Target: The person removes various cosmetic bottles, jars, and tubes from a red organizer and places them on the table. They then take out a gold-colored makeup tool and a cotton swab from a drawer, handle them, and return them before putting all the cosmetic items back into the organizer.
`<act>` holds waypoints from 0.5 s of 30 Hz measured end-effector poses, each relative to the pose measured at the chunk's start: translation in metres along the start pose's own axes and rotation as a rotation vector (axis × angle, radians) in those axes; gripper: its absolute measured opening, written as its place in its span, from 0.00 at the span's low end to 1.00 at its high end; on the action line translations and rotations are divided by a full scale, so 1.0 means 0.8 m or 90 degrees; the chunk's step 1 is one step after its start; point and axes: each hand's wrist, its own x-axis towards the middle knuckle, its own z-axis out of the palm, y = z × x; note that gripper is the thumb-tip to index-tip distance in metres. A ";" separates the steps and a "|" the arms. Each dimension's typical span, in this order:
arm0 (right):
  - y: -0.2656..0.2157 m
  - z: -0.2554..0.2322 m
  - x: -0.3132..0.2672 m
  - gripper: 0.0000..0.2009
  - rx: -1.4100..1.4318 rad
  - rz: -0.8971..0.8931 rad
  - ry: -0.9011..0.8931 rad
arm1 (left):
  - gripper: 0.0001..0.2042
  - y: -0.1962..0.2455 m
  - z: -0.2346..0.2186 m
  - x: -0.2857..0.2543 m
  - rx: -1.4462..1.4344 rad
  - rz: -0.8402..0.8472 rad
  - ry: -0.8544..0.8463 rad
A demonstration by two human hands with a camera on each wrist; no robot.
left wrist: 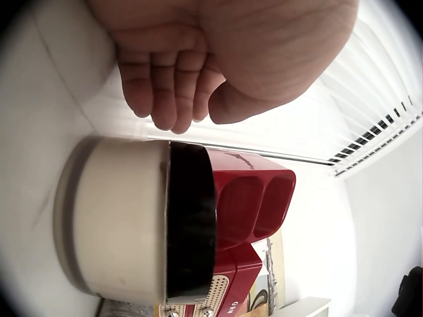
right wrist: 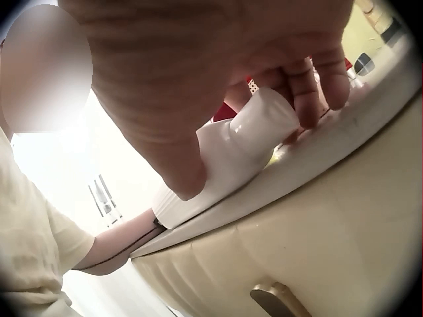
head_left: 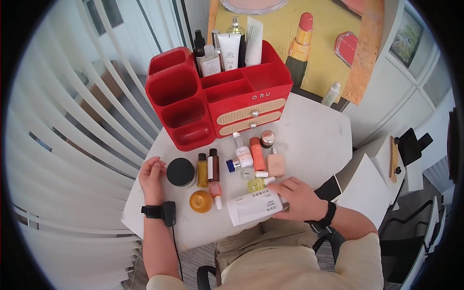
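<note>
My right hand (head_left: pixel 302 199) grips a white squeeze tube (head_left: pixel 255 207) with dark print by its cap end, near the table's front edge. In the right wrist view the thumb lies on one side of the tube (right wrist: pixel 228 152) and the fingers on the other, around the white cap (right wrist: pixel 264 122). My left hand (head_left: pixel 152 176) rests at the table's left side with relaxed fingers, holding nothing. Beside it stands a jar with a black lid (head_left: pixel 181 172); the left wrist view shows the jar's pale body (left wrist: pixel 122 218) below the open palm (left wrist: pixel 218 59).
Small bottles cluster mid-table: an amber one (head_left: pixel 202 170), a dark one (head_left: pixel 213 164), an orange-red one (head_left: pixel 257 153). A round orange jar (head_left: pixel 200 201) sits nearer the front. Behind stands a red organizer (head_left: pixel 227 94) with two drawers, holding tubes and bottles. Blinds (head_left: pixel 72 145) hang at left.
</note>
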 end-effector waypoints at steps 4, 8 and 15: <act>0.004 0.000 0.006 0.39 0.027 -0.043 0.024 | 0.10 0.000 -0.001 0.000 0.010 0.001 -0.004; -0.001 0.001 0.006 0.37 0.031 -0.024 0.026 | 0.10 -0.002 -0.003 0.000 -0.013 0.003 -0.011; 0.001 0.005 0.007 0.36 0.046 -0.015 -0.001 | 0.09 0.003 0.001 -0.001 -0.020 -0.019 -0.008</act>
